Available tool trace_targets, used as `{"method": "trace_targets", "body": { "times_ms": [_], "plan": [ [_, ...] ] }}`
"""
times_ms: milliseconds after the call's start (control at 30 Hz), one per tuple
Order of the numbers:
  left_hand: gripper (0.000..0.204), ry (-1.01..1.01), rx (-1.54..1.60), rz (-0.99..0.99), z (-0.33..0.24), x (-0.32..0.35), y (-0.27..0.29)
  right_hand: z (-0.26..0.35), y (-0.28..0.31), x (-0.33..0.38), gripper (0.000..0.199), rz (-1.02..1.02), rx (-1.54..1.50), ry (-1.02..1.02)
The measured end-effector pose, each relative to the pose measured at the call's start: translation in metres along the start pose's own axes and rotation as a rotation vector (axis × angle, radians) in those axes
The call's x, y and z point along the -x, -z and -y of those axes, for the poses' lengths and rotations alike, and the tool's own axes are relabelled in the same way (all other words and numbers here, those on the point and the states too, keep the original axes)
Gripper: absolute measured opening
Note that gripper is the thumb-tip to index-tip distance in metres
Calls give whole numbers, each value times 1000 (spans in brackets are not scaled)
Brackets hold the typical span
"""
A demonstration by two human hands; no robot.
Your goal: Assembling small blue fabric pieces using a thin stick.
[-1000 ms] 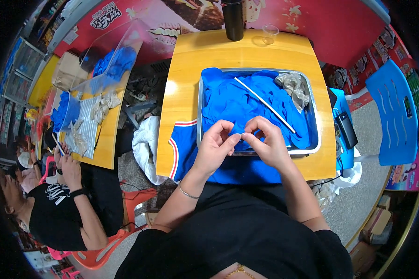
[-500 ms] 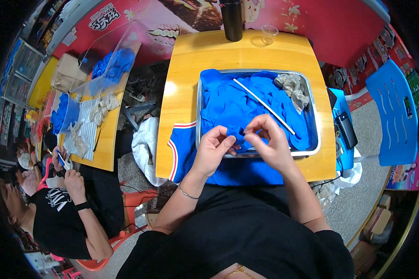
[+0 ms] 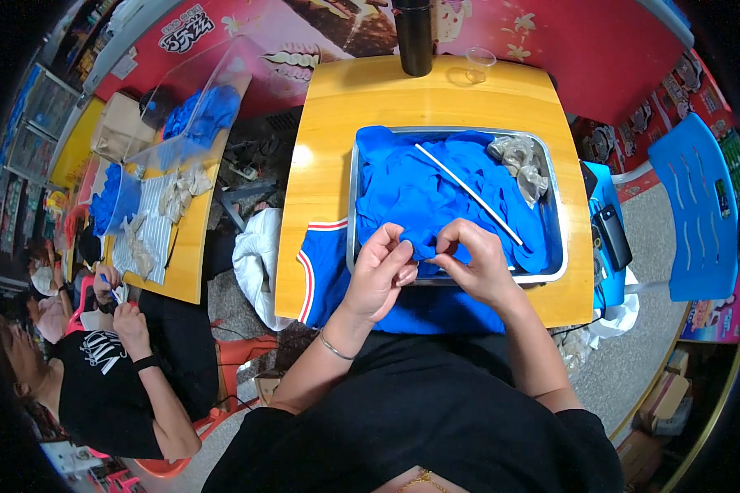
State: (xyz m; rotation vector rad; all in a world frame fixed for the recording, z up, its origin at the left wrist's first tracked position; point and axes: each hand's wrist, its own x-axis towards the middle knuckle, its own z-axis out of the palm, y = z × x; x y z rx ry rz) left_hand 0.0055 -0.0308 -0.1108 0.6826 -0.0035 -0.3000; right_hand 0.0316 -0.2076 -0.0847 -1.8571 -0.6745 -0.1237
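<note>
My left hand (image 3: pixel 376 275) and my right hand (image 3: pixel 478 261) meet over the near edge of a metal tray (image 3: pixel 561 222). Between them they pinch a small piece of blue cloth (image 3: pixel 419 238), thumbs and fingertips pressed close together. Exactly what lies at the right fingertips is too small to make out. Heaped inside the tray is more thin blue cloth (image 3: pixel 395 177). A slim white stick (image 3: pixel 469 194) lies slantwise over the heap. Crumpled greyish-beige pieces (image 3: pixel 520 167) fill the tray's far right corner. Under the tray's near side spreads a blue garment (image 3: pixel 327 263) with red-and-white trim.
The yellow wooden table (image 3: pixel 329 107) carries a black bottle (image 3: pixel 414 41) and a clear plastic cup (image 3: pixel 476 64) at its far side. On the right stands a blue chair (image 3: pixel 692 205). At left, a co-worker (image 3: pixel 99 386) sits by another table (image 3: pixel 185 267) with blue pieces in clear containers.
My right hand has come slightly lower and closer to the left, its fingers now against the blue cloth. The view has shifted a little; the co-worker's hands moved slightly.
</note>
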Motion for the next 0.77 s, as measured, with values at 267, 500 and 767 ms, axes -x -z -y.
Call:
{"method": "trace_targets", "body": {
  "times_ms": [267,500,767],
  "plan": [
    [6,-37,-354,25,-11,-2,-3,10,3,-8,17,26,-17,-30],
    [5,-77,140,-110,1,-10,-6,12,-6,-10,18,-254,68,-45],
    [15,-75,-59,-50,4,-9,-1,15,-18,-13,23,-230,-96,-195]
  ]
}}
